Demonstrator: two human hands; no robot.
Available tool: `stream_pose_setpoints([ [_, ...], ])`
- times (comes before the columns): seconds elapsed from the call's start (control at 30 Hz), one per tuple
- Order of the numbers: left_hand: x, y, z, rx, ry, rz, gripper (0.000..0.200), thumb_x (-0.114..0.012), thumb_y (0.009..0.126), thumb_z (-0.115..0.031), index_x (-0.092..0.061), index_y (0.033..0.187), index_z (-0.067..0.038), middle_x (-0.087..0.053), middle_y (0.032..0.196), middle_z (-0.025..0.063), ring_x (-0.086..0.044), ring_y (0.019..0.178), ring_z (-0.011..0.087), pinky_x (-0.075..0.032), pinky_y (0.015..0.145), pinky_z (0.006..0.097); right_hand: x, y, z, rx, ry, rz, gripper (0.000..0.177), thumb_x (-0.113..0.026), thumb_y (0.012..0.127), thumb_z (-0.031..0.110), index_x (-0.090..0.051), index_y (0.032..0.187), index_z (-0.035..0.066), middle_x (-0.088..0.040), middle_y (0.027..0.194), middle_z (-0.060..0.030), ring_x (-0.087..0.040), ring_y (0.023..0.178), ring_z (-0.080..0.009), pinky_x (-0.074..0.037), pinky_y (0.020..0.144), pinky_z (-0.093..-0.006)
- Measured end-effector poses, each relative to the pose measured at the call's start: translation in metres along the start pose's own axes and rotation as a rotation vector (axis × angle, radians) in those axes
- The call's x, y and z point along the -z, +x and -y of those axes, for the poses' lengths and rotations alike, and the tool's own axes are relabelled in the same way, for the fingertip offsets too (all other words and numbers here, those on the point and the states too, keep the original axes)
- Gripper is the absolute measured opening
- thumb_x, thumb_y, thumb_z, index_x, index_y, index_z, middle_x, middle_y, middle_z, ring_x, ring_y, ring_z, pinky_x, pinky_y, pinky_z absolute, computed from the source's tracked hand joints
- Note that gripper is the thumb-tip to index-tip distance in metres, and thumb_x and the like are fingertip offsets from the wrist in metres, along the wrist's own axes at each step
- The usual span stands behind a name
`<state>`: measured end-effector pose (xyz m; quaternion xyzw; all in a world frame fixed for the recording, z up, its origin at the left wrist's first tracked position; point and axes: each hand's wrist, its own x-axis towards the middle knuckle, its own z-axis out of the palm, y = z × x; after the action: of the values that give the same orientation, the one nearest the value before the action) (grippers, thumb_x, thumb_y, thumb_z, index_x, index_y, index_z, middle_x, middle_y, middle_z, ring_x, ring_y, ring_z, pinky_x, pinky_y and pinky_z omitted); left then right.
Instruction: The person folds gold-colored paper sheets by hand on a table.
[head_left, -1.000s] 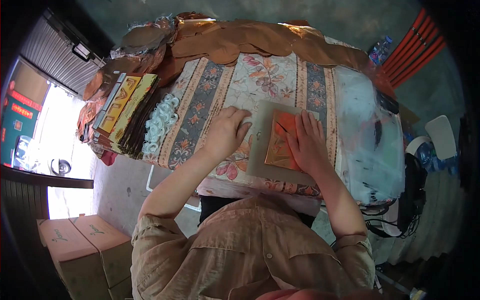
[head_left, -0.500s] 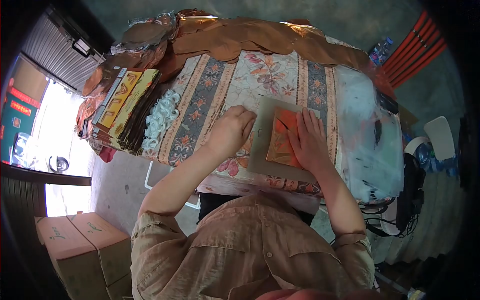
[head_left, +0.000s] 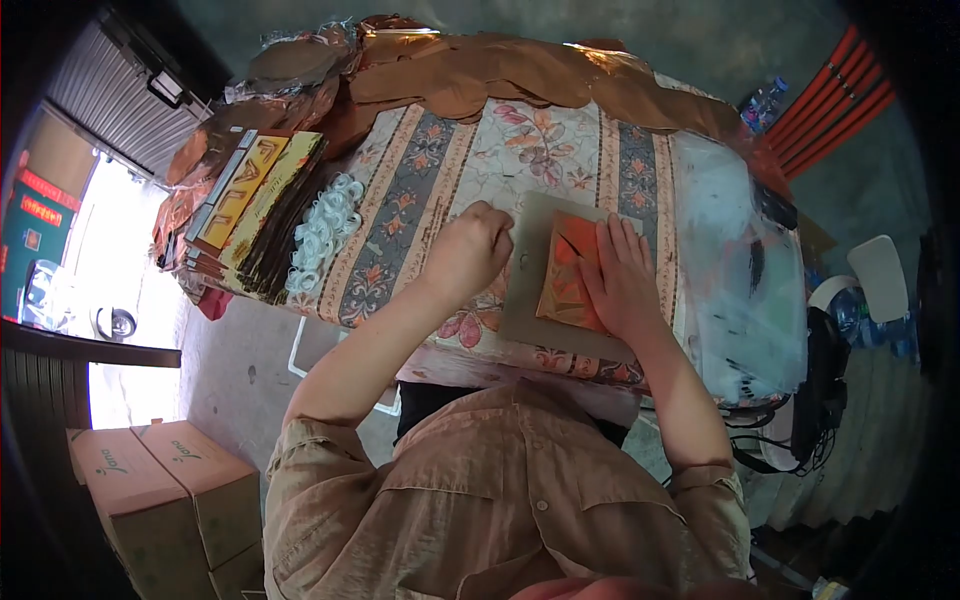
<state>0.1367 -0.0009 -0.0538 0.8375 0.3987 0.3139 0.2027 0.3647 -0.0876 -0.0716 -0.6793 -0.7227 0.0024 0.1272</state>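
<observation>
My right hand [head_left: 627,280] lies flat with fingers stretched out on an orange printed card or packet [head_left: 570,275], covering its right side. That orange piece rests on a larger grey-green flat sheet or bag [head_left: 520,318], which has a small mark or slot near its left edge. Just beside the sheet's upper left edge, my left hand [head_left: 470,252] is closed, its fingers curled together; whatever it may hold is hidden. Both hands are over a table with a flowered, striped cloth [head_left: 525,150].
Yellow-and-brown printed packages [head_left: 262,190] stand at the left, beside a pile of white rings or loops [head_left: 325,235]. Brown cut pieces [head_left: 480,75] line the far edge. Clear plastic bags [head_left: 735,300] lie at the right. Cardboard boxes [head_left: 165,480] stand on the floor, lower left.
My left hand has turned slightly, its curled fingers staying by the sheet's edge. My right hand remains flat on the orange piece. The camera view has shifted a little.
</observation>
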Motion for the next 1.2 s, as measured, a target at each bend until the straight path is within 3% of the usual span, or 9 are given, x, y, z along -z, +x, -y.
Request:
stream_pose_setpoints([
  [0.1, 0.002, -0.002, -0.009, -0.038, 0.048, -0.009, 0.016, -0.062, 0.08, -0.008, -0.067, 0.093, 0.0, -0.062, 0.086, 0.019, -0.063, 0.08, 0.0368, -0.052, 0.071, 0.0419, 0.001, 0.001, 0.0, 0.004, 0.0, 0.0, 0.061, -0.042, 0.098, 0.039, -0.033, 0.143, -0.002, -0.03, 0.15, -0.0218, -0.025, 0.141, -0.0365, -0.017, 0.115, -0.0485],
  [0.3, 0.004, -0.009, -0.018, -0.062, 0.057, 0.163, 0.017, -0.061, 0.08, -0.008, -0.065, 0.094, 0.0, -0.061, 0.086, 0.0198, -0.063, 0.079, 0.0361, -0.052, 0.071, 0.0416, 0.005, -0.001, 0.003, -0.008, 0.013, 0.022, 0.062, -0.042, 0.098, 0.04, -0.033, 0.143, -0.002, -0.031, 0.15, -0.0217, -0.025, 0.141, -0.0361, -0.017, 0.115, -0.0484],
  [0.57, 0.011, -0.013, -0.024, 0.045, -0.006, 0.189, 0.03, -0.061, 0.081, -0.008, -0.056, 0.11, 0.0, -0.065, 0.071, 0.0167, -0.066, 0.068, 0.033, -0.052, 0.064, 0.0408, 0.003, 0.0, 0.001, 0.021, 0.02, -0.009, 0.059, -0.044, 0.098, 0.038, -0.037, 0.141, -0.002, -0.033, 0.148, -0.0228, -0.027, 0.14, -0.0362, -0.018, 0.115, -0.0491],
  [0.67, 0.017, -0.009, -0.033, 0.117, -0.024, 0.242, 0.028, -0.059, 0.079, -0.007, -0.054, 0.105, 0.001, -0.065, 0.078, 0.0226, -0.065, 0.075, 0.0392, -0.053, 0.069, 0.0463, 0.002, 0.0, 0.0, 0.017, 0.002, 0.008, 0.06, -0.043, 0.098, 0.038, -0.033, 0.144, 0.0, -0.032, 0.149, -0.0211, -0.026, 0.141, -0.0356, -0.017, 0.115, -0.0485],
  [0.8, 0.017, -0.006, -0.035, 0.149, -0.032, 0.289, 0.028, -0.058, 0.08, -0.009, -0.052, 0.107, -0.001, -0.065, 0.076, 0.0215, -0.066, 0.074, 0.0391, -0.053, 0.067, 0.0465, 0.003, 0.001, 0.0, 0.021, -0.003, -0.003, 0.059, -0.044, 0.098, 0.036, -0.034, 0.143, 0.0, -0.032, 0.149, -0.0213, -0.026, 0.14, -0.036, -0.018, 0.115, -0.0487],
  [0.87, 0.021, -0.002, -0.045, 0.267, -0.1, 0.412, 0.03, -0.056, 0.082, -0.011, -0.05, 0.11, -0.002, -0.066, 0.077, 0.0217, -0.066, 0.075, 0.0386, -0.053, 0.067, 0.0462, 0.002, -0.001, 0.0, 0.019, -0.008, -0.001, 0.059, -0.044, 0.098, 0.036, -0.034, 0.143, 0.0, -0.032, 0.149, -0.0214, -0.027, 0.14, -0.0361, -0.018, 0.115, -0.0487],
  [1.1, -0.003, -0.006, -0.043, 0.117, 0.068, 0.262, 0.029, -0.055, 0.086, -0.017, -0.048, 0.111, -0.004, -0.066, 0.075, 0.02, -0.066, 0.073, 0.0389, -0.052, 0.066, 0.0472, 0.007, 0.001, 0.004, 0.008, 0.011, 0.01, 0.059, -0.045, 0.098, 0.035, -0.034, 0.143, -0.002, -0.032, 0.149, -0.0224, -0.026, 0.14, -0.0373, -0.018, 0.114, -0.0502],
  [1.2, -0.008, -0.005, -0.043, 0.168, 0.09, 0.227, 0.03, -0.058, 0.084, -0.014, -0.05, 0.111, -0.008, -0.066, 0.071, 0.0128, -0.066, 0.069, 0.0342, -0.052, 0.061, 0.0445, 0.008, 0.001, 0.004, 0.009, 0.019, 0.023, 0.06, -0.046, 0.097, 0.035, -0.033, 0.143, -0.002, -0.032, 0.149, -0.0228, -0.026, 0.14, -0.0382, -0.018, 0.114, -0.0509],
])
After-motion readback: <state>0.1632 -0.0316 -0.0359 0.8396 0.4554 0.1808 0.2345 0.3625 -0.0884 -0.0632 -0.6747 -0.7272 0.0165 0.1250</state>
